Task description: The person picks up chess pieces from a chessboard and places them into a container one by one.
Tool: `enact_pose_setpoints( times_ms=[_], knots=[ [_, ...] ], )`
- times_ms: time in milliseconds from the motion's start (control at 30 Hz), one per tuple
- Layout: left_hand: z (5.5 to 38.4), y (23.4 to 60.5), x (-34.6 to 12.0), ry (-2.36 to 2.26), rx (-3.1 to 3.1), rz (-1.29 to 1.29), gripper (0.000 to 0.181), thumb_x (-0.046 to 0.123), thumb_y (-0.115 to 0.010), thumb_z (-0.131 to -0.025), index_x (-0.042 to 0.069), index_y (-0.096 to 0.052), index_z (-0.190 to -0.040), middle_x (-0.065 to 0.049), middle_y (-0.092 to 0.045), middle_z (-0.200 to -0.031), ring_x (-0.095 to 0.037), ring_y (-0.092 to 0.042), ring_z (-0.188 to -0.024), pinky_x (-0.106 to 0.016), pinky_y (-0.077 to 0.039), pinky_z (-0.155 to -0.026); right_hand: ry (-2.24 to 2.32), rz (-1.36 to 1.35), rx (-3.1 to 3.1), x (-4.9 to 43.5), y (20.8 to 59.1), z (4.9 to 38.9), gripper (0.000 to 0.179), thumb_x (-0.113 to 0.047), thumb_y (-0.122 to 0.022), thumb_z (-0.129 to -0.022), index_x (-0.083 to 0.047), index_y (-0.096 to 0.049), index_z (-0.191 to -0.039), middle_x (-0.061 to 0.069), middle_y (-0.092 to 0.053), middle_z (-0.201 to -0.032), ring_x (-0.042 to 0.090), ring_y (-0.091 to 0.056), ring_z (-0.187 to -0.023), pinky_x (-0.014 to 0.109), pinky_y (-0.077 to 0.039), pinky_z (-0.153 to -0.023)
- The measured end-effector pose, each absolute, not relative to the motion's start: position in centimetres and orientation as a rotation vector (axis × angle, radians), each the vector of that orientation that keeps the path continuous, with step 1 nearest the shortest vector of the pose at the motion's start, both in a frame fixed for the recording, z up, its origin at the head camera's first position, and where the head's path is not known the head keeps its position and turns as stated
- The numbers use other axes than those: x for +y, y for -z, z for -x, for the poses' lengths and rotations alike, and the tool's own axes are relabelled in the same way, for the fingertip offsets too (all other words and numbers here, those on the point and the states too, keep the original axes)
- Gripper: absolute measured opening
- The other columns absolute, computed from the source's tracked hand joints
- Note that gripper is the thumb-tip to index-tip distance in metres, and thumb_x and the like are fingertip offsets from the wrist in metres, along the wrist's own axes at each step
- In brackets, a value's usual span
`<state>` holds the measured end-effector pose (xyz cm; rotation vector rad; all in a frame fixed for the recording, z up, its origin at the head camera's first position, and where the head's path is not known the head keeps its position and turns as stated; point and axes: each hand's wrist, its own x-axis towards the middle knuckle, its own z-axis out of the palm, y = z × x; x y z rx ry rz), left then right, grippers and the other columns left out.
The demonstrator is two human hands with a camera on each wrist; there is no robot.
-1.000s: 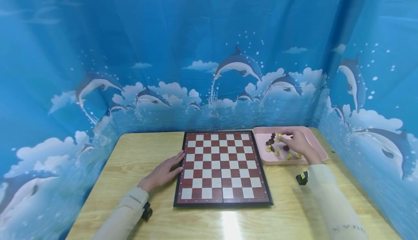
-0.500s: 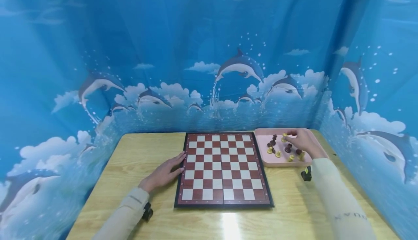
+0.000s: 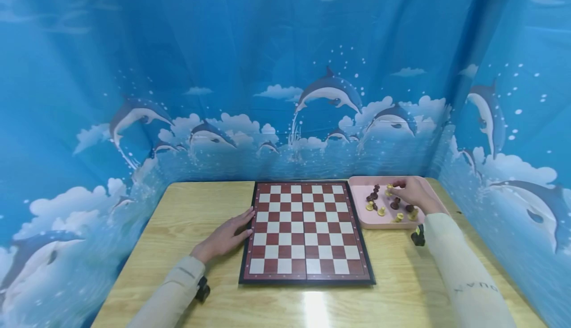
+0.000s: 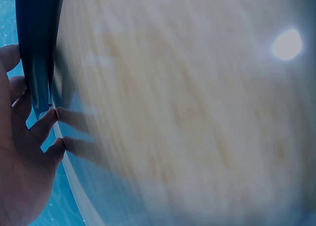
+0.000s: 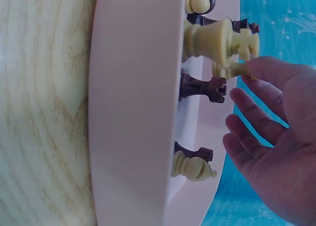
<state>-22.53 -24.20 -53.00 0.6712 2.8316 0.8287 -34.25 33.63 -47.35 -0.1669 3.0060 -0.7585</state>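
My left hand (image 3: 225, 236) rests on the table with its fingertips at the left edge of the chessboard (image 3: 305, 234). Those fingers are relaxed and hold nothing; in the left wrist view they lie along the dark side of the board (image 4: 37, 43). Over the pink tray (image 3: 368, 223) my right hand (image 3: 412, 194) pinches a pale yellow chess piece (image 3: 389, 190) between thumb and index finger. The right wrist view shows this piece (image 5: 229, 70) partly hidden behind a yellow king (image 5: 217, 41). Dark rooks (image 5: 205, 90) and a yellow bishop (image 5: 192, 168) stand nearby, below the other, loosely bent fingers.
The tray is right of the board's far corner, holding several dark and yellow pieces (image 3: 381, 211). Some dark pieces (image 3: 373, 194) cluster at its left side. Behind the wooden table (image 3: 209, 194) hangs a blue dolphin curtain (image 3: 250, 80).
My right hand has shifted slightly right within the tray, carrying the yellow piece away from the dark cluster. My left hand stays at the board's edge. The head view has shifted slightly.
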Motion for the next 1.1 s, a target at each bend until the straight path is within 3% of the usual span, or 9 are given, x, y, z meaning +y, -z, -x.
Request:
enact_pose_setpoints(
  times_ms=[100, 400, 567, 700, 800, 933, 1000, 1033, 1100],
  knots=[
    [22.6, 53.0, -24.1, -0.829, 2.832, -0.678, 0.065, 0.048, -0.045, -0.107, 0.017, -0.027, -0.161, -0.005, -0.020, -0.170, -0.037, -0.027, -0.153, -0.059, -0.024, -0.123, 0.753, 0.173, 3.002, 33.7, 47.4, 34.2, 0.034, -0.031, -0.067, -0.098, -0.002, -0.074, -0.115, 0.019, -0.072, -0.107, 0.019, -0.057, -0.072, 0.033, -0.048, -0.063],
    [22.7, 53.1, -24.2, -0.825, 2.830, -0.683, 0.064, 0.048, -0.045, -0.107, 0.018, -0.027, -0.161, -0.004, -0.020, -0.170, -0.035, -0.027, -0.153, -0.058, -0.025, -0.123, 0.790, 0.180, 2.971, 33.7, 47.2, 34.1, 0.030, -0.027, -0.067, -0.099, -0.004, -0.074, -0.117, 0.025, -0.068, -0.122, 0.022, -0.062, -0.083, 0.041, -0.053, -0.074],
    [22.7, 53.1, -24.1, -0.835, 2.833, -0.685, 0.064, 0.047, -0.045, -0.107, 0.017, -0.028, -0.161, -0.004, -0.020, -0.169, -0.037, -0.028, -0.152, -0.059, -0.025, -0.123, 0.808, 0.156, 2.979, 33.7, 47.1, 33.8, 0.033, -0.027, -0.066, -0.099, -0.003, -0.072, -0.122, 0.030, -0.063, -0.131, 0.031, -0.064, -0.096, 0.053, -0.055, -0.084],
    [22.7, 53.1, -24.2, -0.815, 2.828, -0.649, 0.065, 0.049, -0.045, -0.107, 0.020, -0.026, -0.162, -0.003, -0.019, -0.170, -0.035, -0.027, -0.153, -0.058, -0.025, -0.123, 0.776, 0.122, 3.006, 33.3, 46.8, 33.6, 0.036, -0.029, -0.065, -0.099, -0.004, -0.070, -0.125, 0.030, -0.060, -0.135, 0.035, -0.064, -0.104, 0.053, -0.055, -0.085],
    [22.8, 52.8, -24.2, -0.810, 2.815, -0.617, 0.066, 0.051, -0.045, -0.106, 0.023, -0.026, -0.162, -0.001, -0.019, -0.170, -0.033, -0.026, -0.154, -0.057, -0.026, -0.124, 0.724, 0.121, 3.057, 32.9, 46.4, 33.2, 0.037, -0.031, -0.065, -0.099, -0.006, -0.070, -0.125, 0.028, -0.064, -0.131, 0.029, -0.066, -0.087, 0.046, -0.055, -0.075],
    [23.0, 52.2, -24.1, -0.804, 2.807, -0.586, 0.066, 0.051, -0.050, -0.104, 0.026, -0.028, -0.161, 0.001, -0.021, -0.170, -0.031, -0.027, -0.154, -0.054, -0.027, -0.124, 0.675, 0.195, 3.097, 31.9, 45.8, 32.4, 0.041, -0.032, -0.062, -0.101, -0.007, -0.067, -0.133, 0.026, -0.071, -0.088, 0.026, -0.058, -0.050, 0.040, -0.050, -0.053],
    [23.1, 52.0, -24.0, -0.773, 2.825, -0.584, 0.065, 0.051, -0.051, -0.104, 0.026, -0.030, -0.161, 0.001, -0.023, -0.169, -0.031, -0.028, -0.153, -0.053, -0.029, -0.123, 0.702, 0.293, 3.108, 31.3, 45.9, 32.1, 0.043, -0.027, -0.060, -0.102, -0.001, -0.062, -0.136, 0.029, -0.070, -0.088, 0.035, -0.065, -0.058, 0.047, -0.055, -0.058],
    [23.3, 51.9, -24.0, -0.749, 2.846, -0.600, 0.065, 0.050, -0.052, -0.104, 0.025, -0.031, -0.160, -0.001, -0.025, -0.169, -0.032, -0.030, -0.153, -0.054, -0.029, -0.123, 0.709, 0.341, 3.116, 31.0, 46.0, 32.1, 0.044, -0.025, -0.060, -0.103, 0.002, -0.060, -0.138, 0.030, -0.070, -0.092, 0.040, -0.069, -0.070, 0.051, -0.058, -0.065],
    [23.5, 51.7, -24.0, -0.683, 2.916, -0.641, 0.064, 0.047, -0.053, -0.104, 0.018, -0.035, -0.159, -0.007, -0.030, -0.166, -0.035, -0.034, -0.150, -0.056, -0.030, -0.122, 0.712, 0.432, 3.136, 30.3, 46.3, 32.2, 0.047, -0.022, -0.060, -0.103, 0.007, -0.056, -0.140, 0.034, -0.067, -0.115, 0.048, -0.067, -0.100, 0.060, -0.056, -0.086]
  ],
)
